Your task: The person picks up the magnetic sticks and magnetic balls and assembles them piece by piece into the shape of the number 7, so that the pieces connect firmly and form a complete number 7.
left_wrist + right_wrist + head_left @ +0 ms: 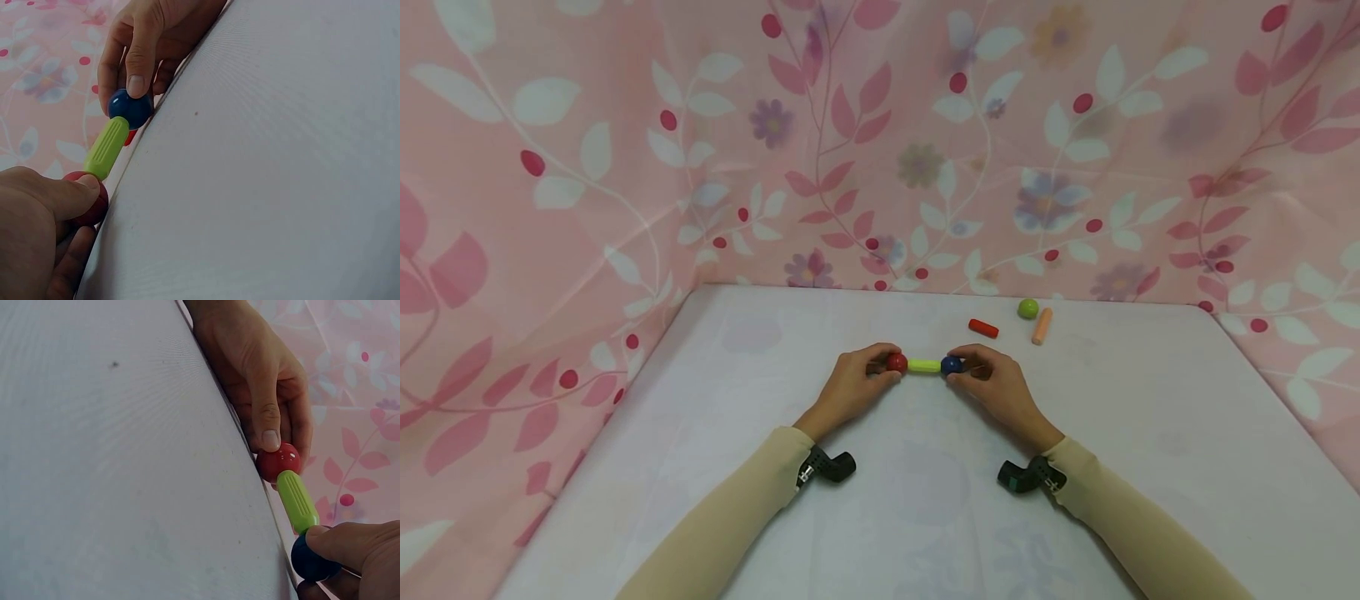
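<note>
A red ball (897,362) and a dark blue ball (951,365) sit at the two ends of a ridged yellow-green rod (923,366), in one straight line. My left hand (854,382) pinches the red ball between thumb and fingers. On the other end, the blue ball is pinched by my right hand (996,385). Both wrist views show the rod (106,148) touching the two balls, the red one (279,463) partly covered by the left thumb. How deep the rod goes into each ball cannot be seen.
Beyond the hands lie a short red rod (983,328), a green ball (1028,309) and a peach-coloured rod (1042,326). They rest on the white-covered table (760,333) near its back edge. Floral pink cloth (917,167) hangs behind.
</note>
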A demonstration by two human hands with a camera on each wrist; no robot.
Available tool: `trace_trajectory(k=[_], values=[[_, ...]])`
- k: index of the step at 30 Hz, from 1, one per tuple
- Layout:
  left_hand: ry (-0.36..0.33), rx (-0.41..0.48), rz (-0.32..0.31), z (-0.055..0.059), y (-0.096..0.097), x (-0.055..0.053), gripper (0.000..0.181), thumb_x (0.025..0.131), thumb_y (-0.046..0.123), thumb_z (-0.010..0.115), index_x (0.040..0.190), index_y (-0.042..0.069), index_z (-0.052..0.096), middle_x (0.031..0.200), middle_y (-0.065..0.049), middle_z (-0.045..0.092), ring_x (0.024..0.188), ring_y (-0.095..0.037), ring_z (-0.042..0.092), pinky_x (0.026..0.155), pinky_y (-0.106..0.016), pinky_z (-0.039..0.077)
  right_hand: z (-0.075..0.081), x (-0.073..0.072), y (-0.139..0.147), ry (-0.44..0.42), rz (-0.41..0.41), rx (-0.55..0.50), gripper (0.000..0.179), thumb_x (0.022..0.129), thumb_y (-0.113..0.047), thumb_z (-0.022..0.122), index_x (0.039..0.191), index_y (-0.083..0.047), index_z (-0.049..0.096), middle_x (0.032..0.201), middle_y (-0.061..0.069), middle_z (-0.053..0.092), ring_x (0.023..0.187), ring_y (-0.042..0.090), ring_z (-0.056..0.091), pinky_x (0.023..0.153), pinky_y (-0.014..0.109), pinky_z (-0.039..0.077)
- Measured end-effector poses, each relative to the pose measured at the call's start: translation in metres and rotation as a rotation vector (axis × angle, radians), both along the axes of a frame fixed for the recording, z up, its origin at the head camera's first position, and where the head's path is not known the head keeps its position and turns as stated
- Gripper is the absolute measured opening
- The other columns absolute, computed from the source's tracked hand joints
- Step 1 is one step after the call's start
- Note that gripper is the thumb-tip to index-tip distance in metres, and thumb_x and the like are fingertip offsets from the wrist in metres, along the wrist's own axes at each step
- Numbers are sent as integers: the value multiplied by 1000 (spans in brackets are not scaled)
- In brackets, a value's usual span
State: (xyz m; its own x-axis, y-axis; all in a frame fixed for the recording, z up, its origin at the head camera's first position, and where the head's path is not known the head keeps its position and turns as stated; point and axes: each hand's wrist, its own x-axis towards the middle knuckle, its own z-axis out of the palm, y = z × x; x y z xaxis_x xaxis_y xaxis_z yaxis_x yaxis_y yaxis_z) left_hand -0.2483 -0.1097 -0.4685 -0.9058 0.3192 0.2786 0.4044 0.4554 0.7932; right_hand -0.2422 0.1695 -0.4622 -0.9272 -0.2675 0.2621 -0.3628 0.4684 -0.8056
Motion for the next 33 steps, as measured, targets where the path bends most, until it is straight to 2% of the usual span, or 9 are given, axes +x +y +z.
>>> trace_trajectory(k=[11, 25, 33], values=[[-2, 4, -1, 3, 0, 2, 36, 94, 9, 80, 129, 10, 70, 122, -3, 71, 102, -15, 70, 95, -32, 54, 2, 1, -1, -15, -8, -5, 37, 91, -10, 83, 127, -12, 72, 110, 5, 72, 100, 22, 67, 91, 43, 55], [-2, 4, -10, 0, -1, 3, 37, 94, 10, 79, 130, 9, 69, 122, -3, 71, 102, -13, 70, 94, -29, 54, 0, 3, 0, -18, -13, -8, 38, 91, -8, 83, 127, -12, 72, 111, 4, 72, 98, 21, 66, 90, 41, 55], [26, 12, -24, -2, -1, 0, 36, 94, 9, 79, 129, 10, 69, 121, -4, 71, 103, -14, 70, 94, -29, 54, 0, 3, 0, -15, -7, -13, 37, 91, -9, 82, 127, -11, 71, 114, 5, 72, 101, 21, 67, 92, 39, 55]])
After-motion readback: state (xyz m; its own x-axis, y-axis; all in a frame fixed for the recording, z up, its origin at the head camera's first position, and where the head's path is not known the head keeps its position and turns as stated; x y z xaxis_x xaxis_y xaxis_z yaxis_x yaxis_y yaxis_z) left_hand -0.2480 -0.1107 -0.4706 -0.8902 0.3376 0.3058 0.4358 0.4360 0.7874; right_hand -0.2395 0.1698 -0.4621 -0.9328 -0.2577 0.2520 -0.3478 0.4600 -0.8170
